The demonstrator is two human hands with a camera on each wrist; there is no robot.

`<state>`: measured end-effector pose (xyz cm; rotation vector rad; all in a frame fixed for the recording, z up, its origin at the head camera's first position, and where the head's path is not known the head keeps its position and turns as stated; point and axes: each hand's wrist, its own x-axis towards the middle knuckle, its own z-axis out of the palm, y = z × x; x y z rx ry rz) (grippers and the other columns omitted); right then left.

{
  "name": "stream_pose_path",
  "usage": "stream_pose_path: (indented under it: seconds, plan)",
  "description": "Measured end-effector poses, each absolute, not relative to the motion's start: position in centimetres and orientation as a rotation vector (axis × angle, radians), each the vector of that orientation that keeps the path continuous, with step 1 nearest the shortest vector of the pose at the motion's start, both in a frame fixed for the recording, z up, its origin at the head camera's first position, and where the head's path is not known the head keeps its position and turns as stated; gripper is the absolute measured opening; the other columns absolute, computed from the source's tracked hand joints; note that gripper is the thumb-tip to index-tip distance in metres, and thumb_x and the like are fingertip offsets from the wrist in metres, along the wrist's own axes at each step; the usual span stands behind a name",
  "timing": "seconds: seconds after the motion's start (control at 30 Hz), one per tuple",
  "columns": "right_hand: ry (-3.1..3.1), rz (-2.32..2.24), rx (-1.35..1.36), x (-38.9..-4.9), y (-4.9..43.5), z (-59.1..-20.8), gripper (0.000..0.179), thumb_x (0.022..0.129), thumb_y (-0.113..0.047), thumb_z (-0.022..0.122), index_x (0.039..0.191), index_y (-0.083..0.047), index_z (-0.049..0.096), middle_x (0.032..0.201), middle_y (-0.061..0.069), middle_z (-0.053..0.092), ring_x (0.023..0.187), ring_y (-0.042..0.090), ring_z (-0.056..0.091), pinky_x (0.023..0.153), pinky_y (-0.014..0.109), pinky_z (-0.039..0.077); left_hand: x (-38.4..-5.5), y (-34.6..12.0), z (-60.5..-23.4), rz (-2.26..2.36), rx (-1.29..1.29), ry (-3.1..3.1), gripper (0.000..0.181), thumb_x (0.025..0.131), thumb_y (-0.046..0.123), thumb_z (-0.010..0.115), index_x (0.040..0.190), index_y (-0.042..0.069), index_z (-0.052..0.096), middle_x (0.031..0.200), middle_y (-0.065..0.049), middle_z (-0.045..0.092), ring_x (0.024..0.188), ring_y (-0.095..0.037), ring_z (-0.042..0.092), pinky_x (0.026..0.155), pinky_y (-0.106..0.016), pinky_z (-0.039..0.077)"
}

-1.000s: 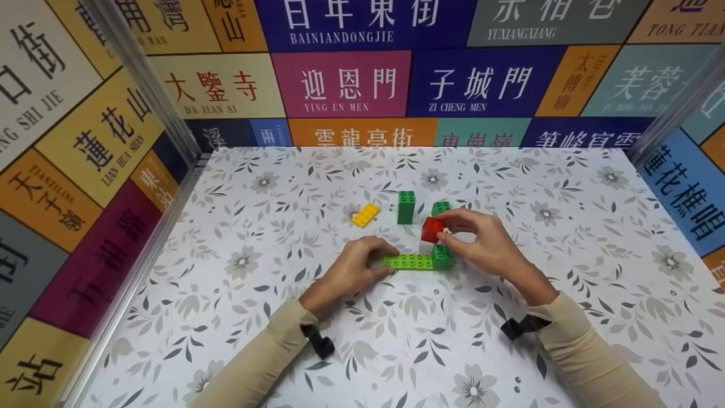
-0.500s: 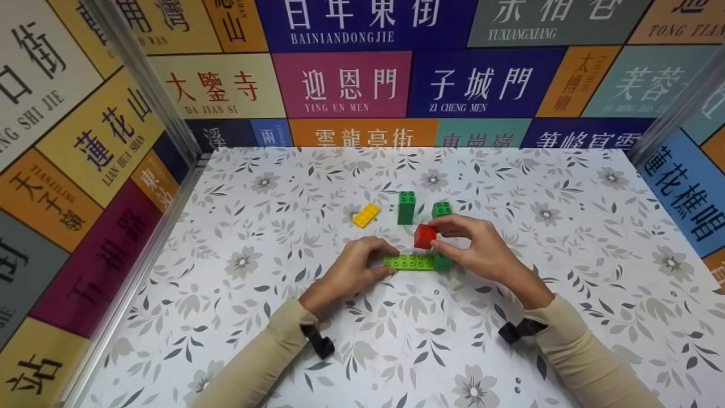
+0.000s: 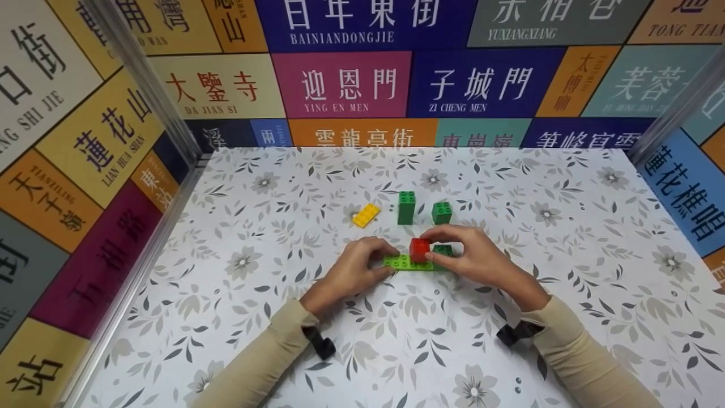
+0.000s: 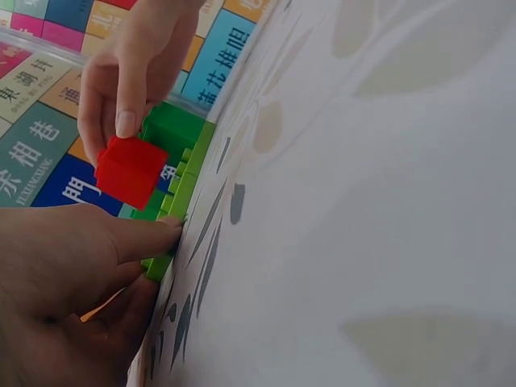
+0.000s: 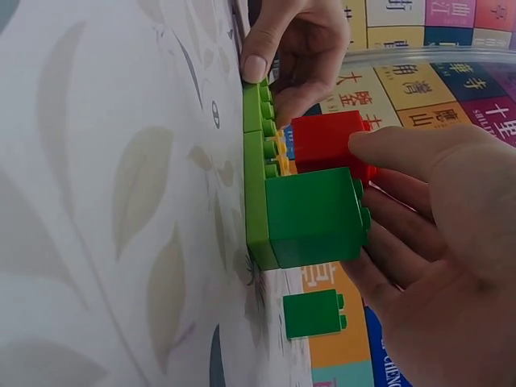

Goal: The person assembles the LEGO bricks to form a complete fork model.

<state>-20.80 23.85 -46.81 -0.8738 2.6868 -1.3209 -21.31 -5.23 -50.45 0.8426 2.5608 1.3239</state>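
My right hand (image 3: pixel 481 255) pinches a red toy building brick (image 3: pixel 419 249) between thumb and fingers, over the light green studded plates (image 3: pixel 402 262). In the right wrist view a small gap separates the red brick (image 5: pixel 326 143) from the studs. A green brick (image 5: pixel 314 219) sits on the right end of the plates, right beside the red one. My left hand (image 3: pixel 359 263) grips the left end of the plates, thumb on the near edge, as the left wrist view also shows on the light green edge (image 4: pixel 187 181).
Behind the hands stand a tall green brick stack (image 3: pixel 406 208) and a shorter green brick (image 3: pixel 442 212). A yellow studded plate (image 3: pixel 366 215) lies to their left. The flower-patterned tabletop (image 3: pixel 272 351) ends at a sign-covered wall (image 3: pixel 351 85).
My right hand has carried the red brick left and down, from above the green brick to over the light green plates. The left hand has stayed put.
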Motion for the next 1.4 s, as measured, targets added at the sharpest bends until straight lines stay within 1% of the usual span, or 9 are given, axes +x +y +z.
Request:
stream_pose_path:
  seconds: [0.2,0.3,0.5,0.7,0.8,0.93,1.03,1.27,1.4]
  plan:
    - [2.675,-1.306,-0.903,-20.92,23.88,-47.11,0.031,0.097,-0.025,0.084,0.127,-0.021,0.077,0.123,-0.006,0.08,0.117,0.018,0.077,0.108,0.05,0.059,-21.2,-5.08,-50.37,1.313,0.839,2.582,0.031,0.094,0.011,0.084,0.125,0.011,0.078,0.123,-0.003,0.078,0.116,-0.017,0.071,0.106,-0.036,0.058]
    - [2.673,-1.3,-0.904,-20.91,23.87,-47.14,0.03,0.097,-0.024,0.085,0.126,-0.021,0.077,0.122,-0.006,0.079,0.116,0.017,0.077,0.107,0.049,0.059,-21.15,-5.13,-50.32,1.304,0.83,2.586,0.032,0.094,0.012,0.085,0.125,0.012,0.078,0.123,-0.003,0.078,0.116,-0.016,0.071,0.106,-0.036,0.058]
    - [2.662,-1.289,-0.873,-20.89,23.77,-47.11,0.03,0.096,-0.023,0.086,0.125,-0.02,0.077,0.12,-0.006,0.08,0.114,0.015,0.077,0.106,0.044,0.06,-21.22,-5.24,-50.47,1.313,0.846,2.587,0.032,0.094,0.012,0.085,0.125,0.013,0.079,0.124,-0.001,0.079,0.118,-0.015,0.072,0.106,-0.035,0.059]
    - [2.653,-1.291,-0.869,-20.98,23.73,-47.19,0.031,0.094,-0.021,0.087,0.123,-0.018,0.078,0.118,-0.005,0.08,0.112,0.014,0.078,0.104,0.035,0.061,-21.25,-5.36,-50.45,1.346,0.862,2.569,0.031,0.095,0.011,0.084,0.126,0.012,0.08,0.125,-0.002,0.079,0.121,-0.014,0.072,0.109,-0.034,0.058]
    - [2.662,-1.279,-0.877,-20.97,23.76,-47.28,0.031,0.094,-0.022,0.087,0.123,-0.018,0.078,0.118,-0.006,0.08,0.113,0.015,0.077,0.104,0.038,0.061,-21.27,-5.39,-50.48,1.348,0.852,2.558,0.032,0.095,0.011,0.084,0.127,0.012,0.079,0.126,-0.001,0.079,0.122,-0.014,0.072,0.11,-0.034,0.057]
    - [2.682,-1.26,-0.872,-20.9,23.82,-47.38,0.031,0.093,-0.022,0.088,0.123,-0.02,0.08,0.119,-0.007,0.081,0.117,0.017,0.076,0.108,0.046,0.058,-21.31,-5.37,-50.53,1.336,0.847,2.553,0.033,0.095,0.011,0.084,0.128,0.013,0.079,0.127,-0.001,0.079,0.123,-0.013,0.071,0.111,-0.034,0.057]
    - [2.693,-1.247,-0.846,-20.86,23.78,-47.34,0.031,0.092,-0.022,0.088,0.122,-0.021,0.081,0.12,-0.007,0.081,0.12,0.019,0.075,0.111,0.049,0.057,-21.38,-5.31,-50.52,1.327,0.843,2.557,0.033,0.095,0.012,0.085,0.128,0.013,0.08,0.127,0.0,0.079,0.124,-0.013,0.071,0.112,-0.034,0.057]
    - [2.706,-1.211,-0.81,-20.7,23.4,-47.17,0.033,0.093,-0.023,0.088,0.125,-0.022,0.081,0.124,-0.007,0.081,0.127,0.022,0.073,0.116,0.049,0.054,-21.46,-5.31,-50.52,1.334,0.821,2.55,0.034,0.094,0.012,0.085,0.128,0.013,0.08,0.127,0.0,0.08,0.124,-0.013,0.072,0.112,-0.034,0.056]
    - [2.745,-1.16,-0.855,-20.7,23.1,-47.16,0.034,0.094,-0.026,0.086,0.128,-0.023,0.081,0.124,-0.007,0.081,0.124,0.02,0.074,0.113,0.047,0.056,-21.44,-5.32,-50.5,1.339,0.838,2.554,0.034,0.094,0.011,0.085,0.127,0.012,0.08,0.127,-0.001,0.08,0.124,-0.014,0.072,0.112,-0.035,0.056]
